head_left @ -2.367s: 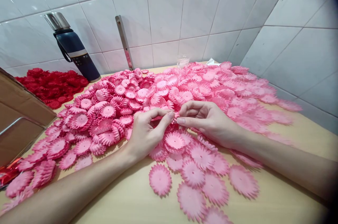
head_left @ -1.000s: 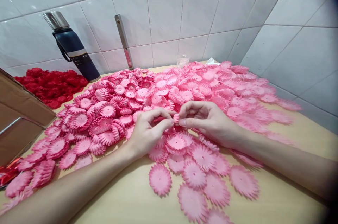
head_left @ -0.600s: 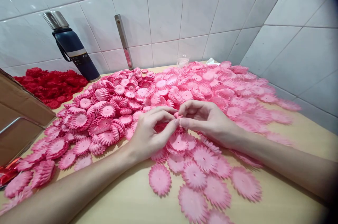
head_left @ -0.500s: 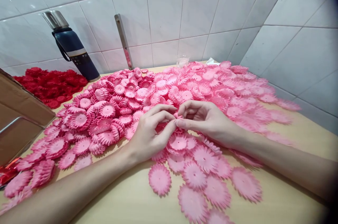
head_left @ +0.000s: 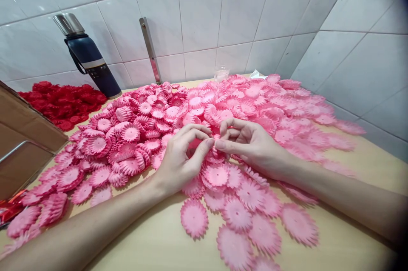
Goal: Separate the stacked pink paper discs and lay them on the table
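Note:
My left hand (head_left: 180, 158) and my right hand (head_left: 251, 143) meet fingertip to fingertip over the middle of the table, both pinched on one small pink flower-shaped piece (head_left: 214, 145) that is mostly hidden between the thumbs and forefingers. Below the hands lie flat pink scalloped discs (head_left: 193, 218). Behind and to the left of them spreads a large heap of pink flower pieces (head_left: 134, 135), some curled up into cups.
A pile of red flower pieces (head_left: 63, 103) lies at the back left beside a dark blue flask (head_left: 89, 60). A brown cardboard box (head_left: 22, 143) stands at the left edge. White tiled walls close the back and right. The tabletop (head_left: 153, 241) is light wood.
The two hands have stayed together, working the small pink piece between their fingertips. The fingers have shifted slightly and the flat discs beneath them have been nudged a little.

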Demonstrator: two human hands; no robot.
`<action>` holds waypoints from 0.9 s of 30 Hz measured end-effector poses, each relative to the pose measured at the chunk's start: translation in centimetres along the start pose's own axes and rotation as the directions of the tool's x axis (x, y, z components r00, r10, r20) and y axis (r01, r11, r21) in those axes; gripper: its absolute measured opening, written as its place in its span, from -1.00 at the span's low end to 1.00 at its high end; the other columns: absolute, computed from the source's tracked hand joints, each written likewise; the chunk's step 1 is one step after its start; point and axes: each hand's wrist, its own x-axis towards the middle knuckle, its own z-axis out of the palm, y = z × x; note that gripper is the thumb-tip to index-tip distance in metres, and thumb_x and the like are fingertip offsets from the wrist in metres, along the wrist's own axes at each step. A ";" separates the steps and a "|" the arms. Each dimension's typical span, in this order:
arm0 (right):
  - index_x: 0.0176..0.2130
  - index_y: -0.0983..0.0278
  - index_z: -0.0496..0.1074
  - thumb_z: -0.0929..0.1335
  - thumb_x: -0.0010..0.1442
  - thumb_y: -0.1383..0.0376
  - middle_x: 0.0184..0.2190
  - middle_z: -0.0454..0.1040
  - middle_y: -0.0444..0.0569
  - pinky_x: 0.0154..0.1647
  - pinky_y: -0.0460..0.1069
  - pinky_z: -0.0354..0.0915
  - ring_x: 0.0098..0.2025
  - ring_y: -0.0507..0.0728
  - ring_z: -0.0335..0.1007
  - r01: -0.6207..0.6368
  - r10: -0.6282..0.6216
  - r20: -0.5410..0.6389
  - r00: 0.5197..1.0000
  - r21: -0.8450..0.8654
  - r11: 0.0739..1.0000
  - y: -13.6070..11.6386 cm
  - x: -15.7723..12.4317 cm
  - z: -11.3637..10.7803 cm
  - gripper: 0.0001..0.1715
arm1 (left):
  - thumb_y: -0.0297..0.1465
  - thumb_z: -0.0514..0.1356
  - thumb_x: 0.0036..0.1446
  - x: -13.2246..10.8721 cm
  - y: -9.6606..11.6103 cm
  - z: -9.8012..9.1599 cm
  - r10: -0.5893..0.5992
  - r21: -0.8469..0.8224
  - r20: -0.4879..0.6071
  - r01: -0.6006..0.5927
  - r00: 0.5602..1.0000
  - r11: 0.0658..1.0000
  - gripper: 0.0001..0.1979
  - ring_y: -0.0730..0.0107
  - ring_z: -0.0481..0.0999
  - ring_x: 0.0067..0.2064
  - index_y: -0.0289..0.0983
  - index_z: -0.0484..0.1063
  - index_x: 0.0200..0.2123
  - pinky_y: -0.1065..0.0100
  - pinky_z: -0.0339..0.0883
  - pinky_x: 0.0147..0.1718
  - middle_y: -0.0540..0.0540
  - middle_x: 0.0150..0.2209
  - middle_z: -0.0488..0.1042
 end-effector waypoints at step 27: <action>-0.36 0.24 0.53 0.46 0.12 0.13 -0.39 0.50 -0.10 -0.33 -0.07 0.31 -0.34 0.03 0.39 0.054 -0.033 0.135 0.990 -0.159 0.986 0.1 -0.2 -0.1 -0.77 | -0.45 0.17 0.23 -0.2 0.0 0.1 -0.056 -0.077 0.002 0.057 0.998 0.995 -0.89 0.39 0.54 -0.23 -0.32 0.45 -0.35 0.42 0.41 -0.24 -0.11 -0.27 0.55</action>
